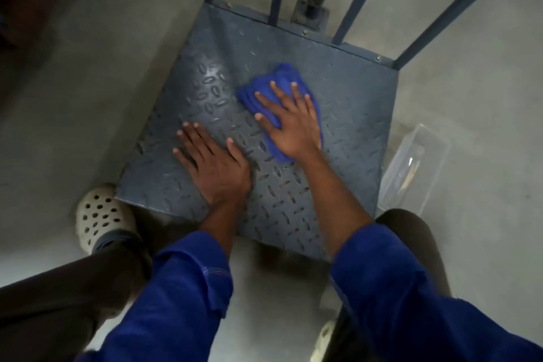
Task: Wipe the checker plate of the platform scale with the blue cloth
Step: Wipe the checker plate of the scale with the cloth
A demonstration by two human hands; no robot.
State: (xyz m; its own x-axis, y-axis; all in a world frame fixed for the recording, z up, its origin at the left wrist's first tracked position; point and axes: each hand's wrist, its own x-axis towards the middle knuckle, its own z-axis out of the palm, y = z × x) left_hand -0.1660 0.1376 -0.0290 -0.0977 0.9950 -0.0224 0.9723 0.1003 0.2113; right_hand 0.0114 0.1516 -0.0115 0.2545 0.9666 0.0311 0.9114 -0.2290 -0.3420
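One blue cloth lies under right grip.

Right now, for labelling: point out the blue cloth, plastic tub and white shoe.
blue cloth (284, 73): head view, bunched far end.
plastic tub (393, 175): head view, clear side wall.
white shoe (101, 214): head view, holed top.
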